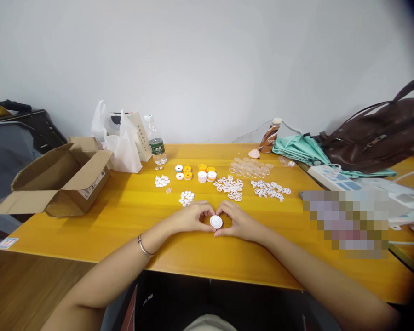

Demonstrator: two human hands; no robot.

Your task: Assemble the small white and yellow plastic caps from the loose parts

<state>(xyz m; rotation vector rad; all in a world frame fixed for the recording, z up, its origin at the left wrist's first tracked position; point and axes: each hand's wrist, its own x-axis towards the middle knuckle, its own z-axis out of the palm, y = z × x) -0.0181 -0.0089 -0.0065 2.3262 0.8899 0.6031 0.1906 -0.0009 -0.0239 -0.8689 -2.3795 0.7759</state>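
Observation:
A small round white cap [215, 222] sits between both my hands at the middle of the yellow table [124, 220]. My left hand [192, 218] curls round its left side, fingers closed on it. From the right, my right hand [237, 220] pinches the same cap. Just beyond lie piles of small white flat parts [230, 187], another white pile [186, 198], a row of orange and white caps [197, 173] and a heap of clear cups [250, 167].
An open cardboard box [60, 181] stands at the left edge. White plastic bags [122, 142] and a water bottle [155, 140] are at the back. A teal cloth [298, 149], brown bag [376, 135] and papers [365, 188] crowd the right.

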